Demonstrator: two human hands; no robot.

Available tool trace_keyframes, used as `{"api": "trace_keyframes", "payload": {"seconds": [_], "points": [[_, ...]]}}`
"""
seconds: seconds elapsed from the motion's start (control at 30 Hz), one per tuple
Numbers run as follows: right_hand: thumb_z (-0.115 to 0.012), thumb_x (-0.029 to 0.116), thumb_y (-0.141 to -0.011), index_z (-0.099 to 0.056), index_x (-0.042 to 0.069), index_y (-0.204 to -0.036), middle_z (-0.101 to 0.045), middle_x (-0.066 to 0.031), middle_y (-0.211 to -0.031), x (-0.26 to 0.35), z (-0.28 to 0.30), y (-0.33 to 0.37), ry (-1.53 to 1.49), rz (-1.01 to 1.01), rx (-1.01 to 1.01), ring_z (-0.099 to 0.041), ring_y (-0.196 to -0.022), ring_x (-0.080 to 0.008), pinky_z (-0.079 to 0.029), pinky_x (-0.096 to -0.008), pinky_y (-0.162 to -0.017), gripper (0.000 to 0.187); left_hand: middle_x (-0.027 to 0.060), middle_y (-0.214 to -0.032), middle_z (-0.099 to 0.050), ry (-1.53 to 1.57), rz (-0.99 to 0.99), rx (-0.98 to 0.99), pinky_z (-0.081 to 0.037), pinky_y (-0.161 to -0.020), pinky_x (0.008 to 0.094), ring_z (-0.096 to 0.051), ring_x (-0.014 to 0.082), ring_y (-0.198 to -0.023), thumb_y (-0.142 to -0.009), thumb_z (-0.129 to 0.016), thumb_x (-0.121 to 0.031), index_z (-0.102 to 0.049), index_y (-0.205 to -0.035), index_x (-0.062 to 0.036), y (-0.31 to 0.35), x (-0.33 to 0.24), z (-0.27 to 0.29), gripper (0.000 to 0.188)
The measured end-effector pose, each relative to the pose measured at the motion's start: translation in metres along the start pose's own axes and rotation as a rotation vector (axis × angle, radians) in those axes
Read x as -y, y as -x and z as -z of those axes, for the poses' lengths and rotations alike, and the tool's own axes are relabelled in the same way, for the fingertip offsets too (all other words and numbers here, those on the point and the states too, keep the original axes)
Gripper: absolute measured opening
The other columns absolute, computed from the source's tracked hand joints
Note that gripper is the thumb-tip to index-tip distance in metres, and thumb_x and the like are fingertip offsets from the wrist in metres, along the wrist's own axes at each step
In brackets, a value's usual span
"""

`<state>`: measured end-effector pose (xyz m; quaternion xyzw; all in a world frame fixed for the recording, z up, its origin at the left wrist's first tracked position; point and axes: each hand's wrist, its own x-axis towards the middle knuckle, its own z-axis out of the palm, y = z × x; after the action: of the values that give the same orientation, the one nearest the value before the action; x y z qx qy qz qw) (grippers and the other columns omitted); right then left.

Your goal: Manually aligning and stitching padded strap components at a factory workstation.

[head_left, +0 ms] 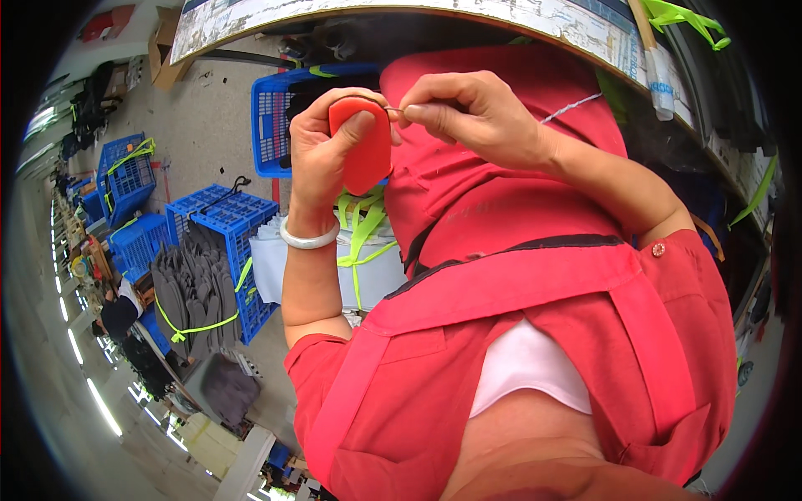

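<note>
My left hand [322,150] grips a flat, rounded red piece with a dark edge [368,159], shaped like a shoe sole, with the thumb pressed on its face. Close to its upper right edge, my right hand [468,117] pinches a thin, dark strand or thin tool [395,109] that reaches to the piece. What the strand is made of is too small to tell. Both hands are raised over my lap, which a red apron [518,184] covers. A pale bangle [309,236] circles my left wrist.
A worn white table [376,10] edges the top. Blue plastic crates [271,125] stand at the left on the floor. Bundles of dark grey pieces [196,288] and pale sheets [280,263] are tied with yellow-green strips. A wrapped pole [660,92] hangs past the table at upper right.
</note>
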<state>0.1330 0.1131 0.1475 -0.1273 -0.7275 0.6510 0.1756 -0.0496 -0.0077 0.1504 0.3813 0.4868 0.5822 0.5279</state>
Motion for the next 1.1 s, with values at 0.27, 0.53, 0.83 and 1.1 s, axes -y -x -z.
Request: {"api": "trace_keyframes", "payload": {"seconds": [0.27, 0.53, 0.83, 1.1], "points": [[-0.057, 0.020, -0.094, -0.065, 0.002, -0.098, -0.057, -0.0069, -0.068, 0.000, 0.036, -0.013, 0.253, -0.087, 0.135, -0.051, -0.061, -0.0138, -0.044, -0.0293, -0.059, 0.020, 0.0109, -0.093, -0.067, -0.144, 0.005, -0.099, -0.053, -0.067, 0.0259, -0.065, 0.0156, -0.074, -0.090, -0.066, -0.015, -0.063, -0.108, 0.0007, -0.001, 0.005, 0.000, 0.024], [-0.056, 0.017, -0.092, -0.064, 0.004, -0.095, -0.067, -0.0165, -0.084, 0.013, 0.036, -0.008, 0.558, 0.089, 0.114, -0.064, -0.078, -0.0338, -0.051, -0.0389, -0.071, 0.016, 0.0044, -0.092, -0.069, -0.277, 0.012, -0.070, -0.050, -0.075, 0.0212, -0.062, 0.0091, -0.084, -0.086, -0.067, -0.004, -0.068, -0.104, -0.0003, -0.002, 0.015, -0.019, 0.018], [-0.056, 0.019, -0.091, -0.066, 0.006, -0.095, -0.067, -0.0161, -0.082, 0.015, 0.037, -0.005, 0.675, 0.067, 0.149, -0.065, -0.077, -0.0336, -0.051, -0.0403, -0.070, 0.017, 0.0028, -0.089, -0.068, -0.329, 0.048, -0.037, -0.049, -0.074, 0.0205, -0.060, 0.0071, -0.082, -0.085, -0.068, -0.003, -0.068, -0.104, -0.0006, -0.001, 0.019, -0.021, 0.019], [-0.056, 0.021, -0.091, -0.066, 0.007, -0.096, -0.067, -0.0158, -0.080, 0.011, 0.037, -0.003, 0.647, 0.070, 0.129, -0.064, -0.075, -0.0345, -0.050, -0.0405, -0.069, 0.017, 0.0032, -0.089, -0.069, -0.373, 0.012, -0.041, -0.049, -0.075, 0.0208, -0.061, 0.0073, -0.081, -0.085, -0.068, -0.003, -0.069, -0.104, -0.0004, -0.002, 0.018, -0.022, 0.019]]}}
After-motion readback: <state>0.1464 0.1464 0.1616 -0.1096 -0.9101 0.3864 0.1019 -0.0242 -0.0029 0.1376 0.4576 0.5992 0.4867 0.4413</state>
